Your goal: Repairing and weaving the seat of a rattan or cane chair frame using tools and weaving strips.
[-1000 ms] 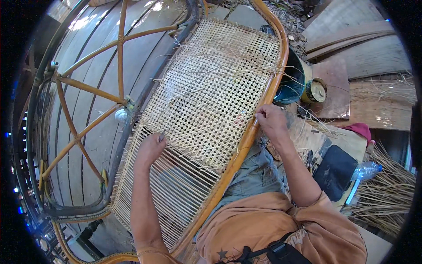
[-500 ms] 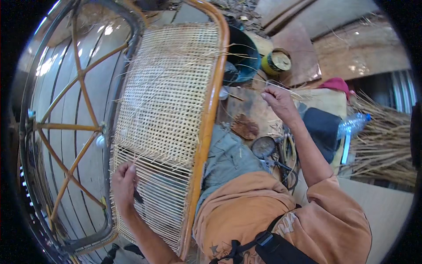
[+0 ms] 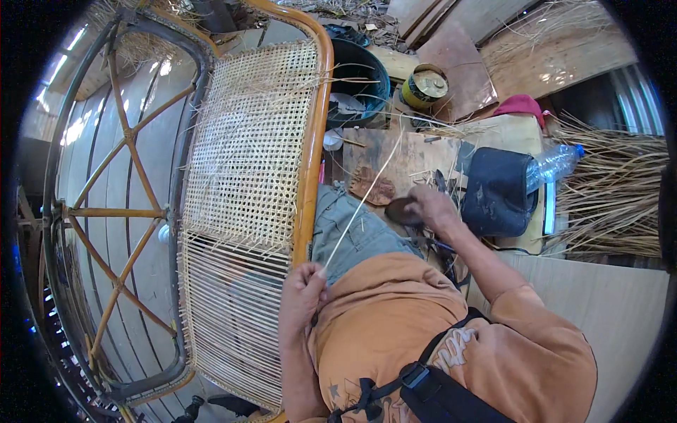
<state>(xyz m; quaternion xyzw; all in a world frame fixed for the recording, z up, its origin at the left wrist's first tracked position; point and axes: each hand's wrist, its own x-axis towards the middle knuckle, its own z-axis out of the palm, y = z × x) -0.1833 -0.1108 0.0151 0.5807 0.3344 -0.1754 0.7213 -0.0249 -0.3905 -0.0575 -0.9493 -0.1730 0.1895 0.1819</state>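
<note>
My left hand is closed in a pinch on one end of a thin pale cane strand. That strand slants up and to the right across my grey-green trousers. A small dark piece shows beneath the same hand; its kind is unclear. My right hand has its fingers closed on the edge of a dark round disc, low over the work board. To the left stands a cane-webbed chair panel in a varnished rattan frame. Its upper part is closely woven; the lower part carries only parallel crosswise strands.
A wooden board with scraps lies ahead, a brown crumpled piece on it. Around it are a dark bucket, a yellow-and-black tin, a black pouch, a plastic bottle and a bundle of cane.
My left hand has moved right, off the webbing to the frame's edge near my waist. My right hand has come down and nearer, from beside the tin to the dark disc.
</note>
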